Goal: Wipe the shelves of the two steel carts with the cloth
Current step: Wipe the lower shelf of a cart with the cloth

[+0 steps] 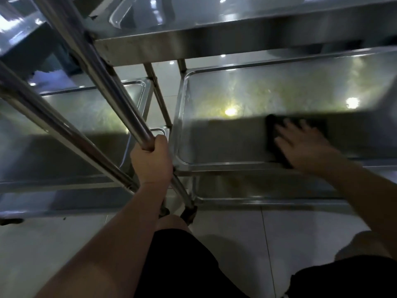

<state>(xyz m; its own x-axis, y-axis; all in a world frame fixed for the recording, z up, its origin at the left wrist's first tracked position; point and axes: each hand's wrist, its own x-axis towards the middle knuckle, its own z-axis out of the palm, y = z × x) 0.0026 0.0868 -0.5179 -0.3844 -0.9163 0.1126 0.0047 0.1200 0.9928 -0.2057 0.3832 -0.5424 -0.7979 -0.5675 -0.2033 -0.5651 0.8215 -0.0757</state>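
A person crouches by two steel carts. The left hand (151,157) grips an upright steel post (120,100). The right hand (305,145), fingers flat, presses a dark cloth (272,134) on the right cart's middle shelf (214,117) — wiping appears underway. Next, likely sweep toward the unwiped far side — smeared streaks show there.

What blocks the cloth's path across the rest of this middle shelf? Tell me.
Nothing visible does. The right hand presses the dark cloth flat near the front edge of the right cart's middle shelf, and the steel beyond and to the left lies bare. The left hand grips a cart post, off the shelf.
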